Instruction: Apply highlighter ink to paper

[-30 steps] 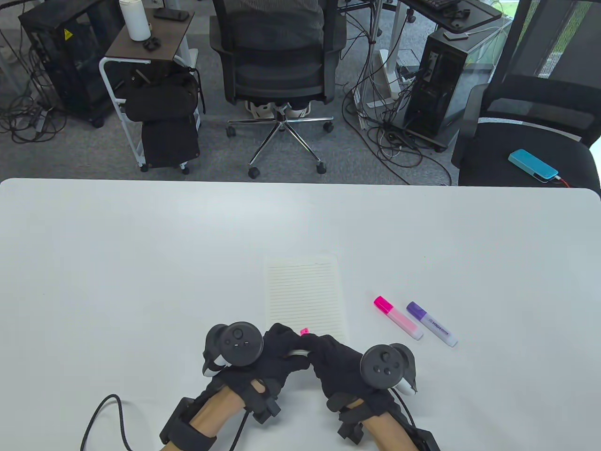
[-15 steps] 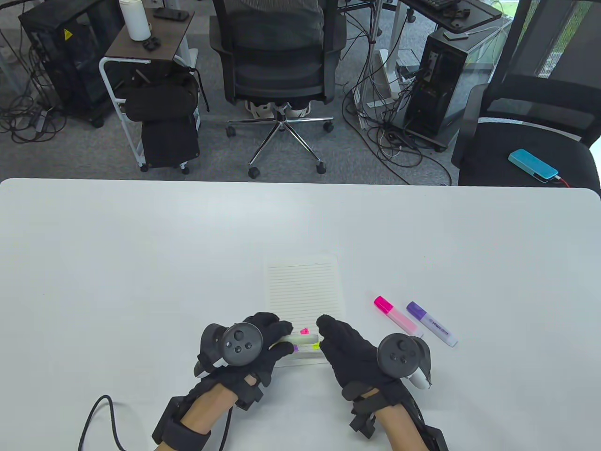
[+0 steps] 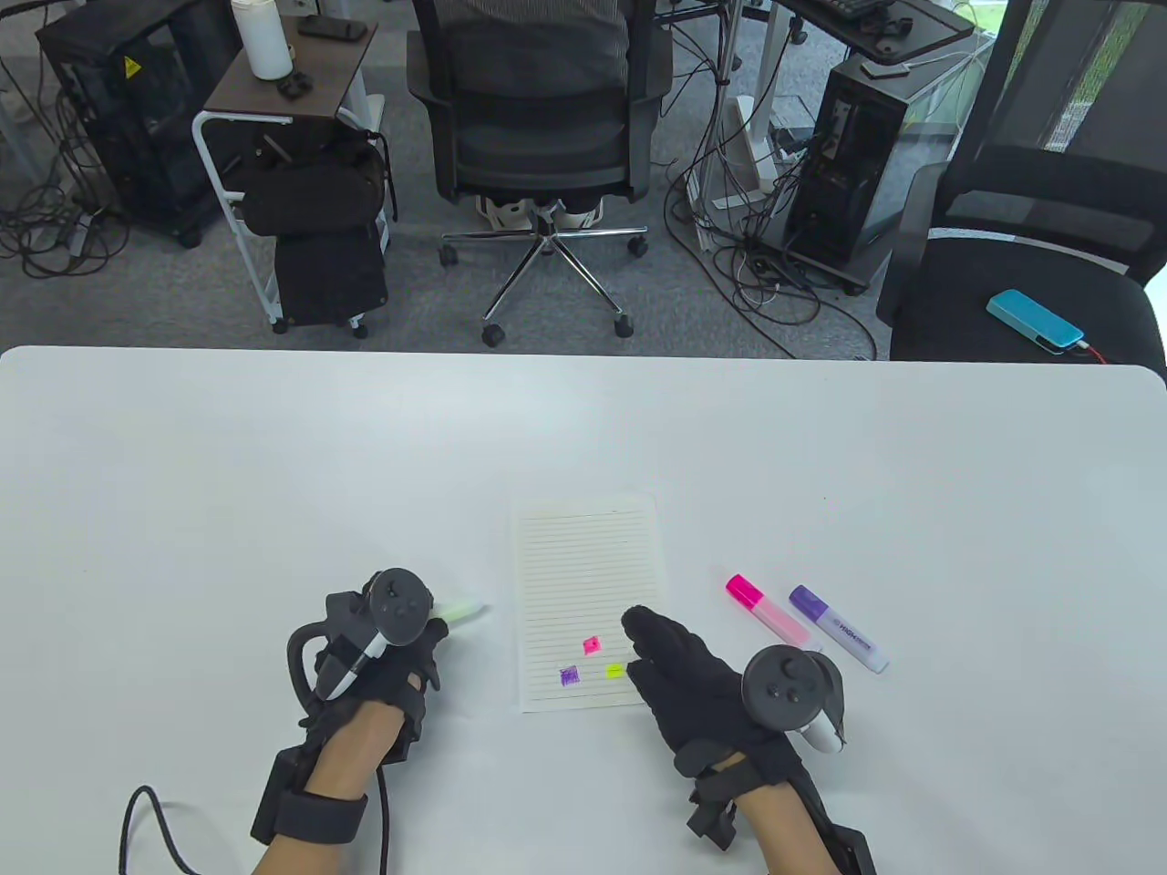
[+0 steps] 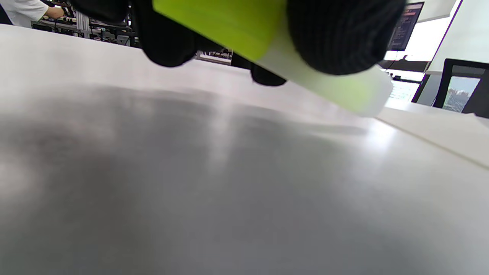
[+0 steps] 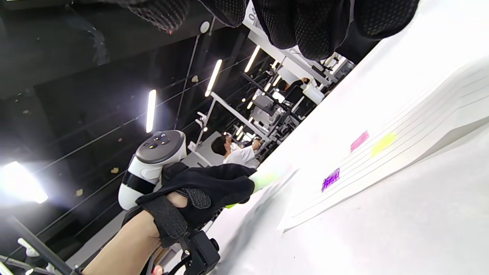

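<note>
A lined sheet of paper (image 3: 588, 583) lies on the white table (image 3: 273, 456). It bears a pink patch (image 3: 591, 645), a purple patch (image 3: 569, 675) and a yellow patch (image 3: 614, 671), also seen in the right wrist view (image 5: 383, 144). My left hand (image 3: 392, 652) grips a green highlighter (image 3: 463, 612) left of the paper, low over the table; it shows close up in the left wrist view (image 4: 267, 42). My right hand (image 3: 679, 670) rests empty, fingers extended, at the paper's lower right corner.
A pink highlighter (image 3: 771, 614) and a purple highlighter (image 3: 837, 628), both capped, lie right of the paper. Beyond the table's far edge stand office chairs (image 3: 538, 118), a side cart (image 3: 292, 100) and computer towers.
The hands have parted. My left hand has carried the green highlighter left, off the paper. My right hand has let go and stays at the paper's corner. The three ink patches are now uncovered.
</note>
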Available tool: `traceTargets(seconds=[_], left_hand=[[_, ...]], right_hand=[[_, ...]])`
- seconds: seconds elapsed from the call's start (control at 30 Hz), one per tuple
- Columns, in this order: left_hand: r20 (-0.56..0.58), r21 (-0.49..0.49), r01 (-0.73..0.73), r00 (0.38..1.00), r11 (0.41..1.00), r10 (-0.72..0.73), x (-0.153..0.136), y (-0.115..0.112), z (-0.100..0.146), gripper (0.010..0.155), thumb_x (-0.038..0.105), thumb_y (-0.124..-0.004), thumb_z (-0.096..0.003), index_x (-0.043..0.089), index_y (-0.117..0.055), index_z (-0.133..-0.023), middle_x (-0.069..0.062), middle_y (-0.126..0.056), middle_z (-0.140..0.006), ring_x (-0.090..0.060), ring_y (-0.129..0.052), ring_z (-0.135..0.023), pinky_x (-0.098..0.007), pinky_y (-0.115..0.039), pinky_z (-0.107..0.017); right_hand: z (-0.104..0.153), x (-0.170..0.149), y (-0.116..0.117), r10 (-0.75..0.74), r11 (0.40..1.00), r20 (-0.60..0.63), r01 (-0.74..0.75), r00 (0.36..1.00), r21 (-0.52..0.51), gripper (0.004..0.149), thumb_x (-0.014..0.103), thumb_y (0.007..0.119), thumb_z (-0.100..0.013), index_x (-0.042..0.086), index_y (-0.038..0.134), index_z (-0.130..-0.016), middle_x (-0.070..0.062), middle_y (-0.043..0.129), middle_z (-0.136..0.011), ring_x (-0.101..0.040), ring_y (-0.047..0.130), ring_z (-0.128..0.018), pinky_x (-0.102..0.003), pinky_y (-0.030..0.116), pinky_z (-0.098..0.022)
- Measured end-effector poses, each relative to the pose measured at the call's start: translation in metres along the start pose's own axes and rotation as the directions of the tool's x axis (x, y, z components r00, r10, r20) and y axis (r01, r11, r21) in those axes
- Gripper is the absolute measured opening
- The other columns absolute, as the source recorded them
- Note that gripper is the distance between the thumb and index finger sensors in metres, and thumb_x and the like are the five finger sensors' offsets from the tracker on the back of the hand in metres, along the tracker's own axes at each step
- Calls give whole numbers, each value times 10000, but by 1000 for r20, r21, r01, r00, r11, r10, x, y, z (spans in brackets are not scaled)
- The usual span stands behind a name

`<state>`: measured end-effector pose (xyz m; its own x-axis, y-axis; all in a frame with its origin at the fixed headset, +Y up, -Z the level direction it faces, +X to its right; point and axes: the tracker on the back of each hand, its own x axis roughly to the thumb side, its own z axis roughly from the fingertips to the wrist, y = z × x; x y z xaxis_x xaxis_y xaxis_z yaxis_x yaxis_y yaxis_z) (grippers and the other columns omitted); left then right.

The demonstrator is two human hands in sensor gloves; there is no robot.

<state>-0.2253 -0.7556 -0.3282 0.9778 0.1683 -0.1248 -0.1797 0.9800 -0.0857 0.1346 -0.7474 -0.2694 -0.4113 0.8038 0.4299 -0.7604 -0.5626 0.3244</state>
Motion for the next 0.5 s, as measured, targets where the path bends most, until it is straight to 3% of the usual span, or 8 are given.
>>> traceTargets(seconds=[0.17,0.5], left_hand=[[-38,-71,23,999,997,-26,-2,-9,-4,517,480,-805,-397,303,-832,-882,-109,-620,-1063,-367,-783,-884,-626,-596,-678],[3,-57,-92,996,994,93,1,-6,0,636,515,-794,-398,255,-715,-973,-129,-584,-1076,-393,-751,-905,-634,-577,-679]], right_hand=[[0,-2,1,1,1000,-6,-1,1000,11,596,472,594,-661,235,373,-1162,-214,421,-1206,-552,496,-1037,-713,498,-690],[0,-4,0,-14,1000,-4,14,1000,9,607,481,591,-660,243,356,-1166,-212,364,-1226,-558,432,-1067,-725,470,-698]])
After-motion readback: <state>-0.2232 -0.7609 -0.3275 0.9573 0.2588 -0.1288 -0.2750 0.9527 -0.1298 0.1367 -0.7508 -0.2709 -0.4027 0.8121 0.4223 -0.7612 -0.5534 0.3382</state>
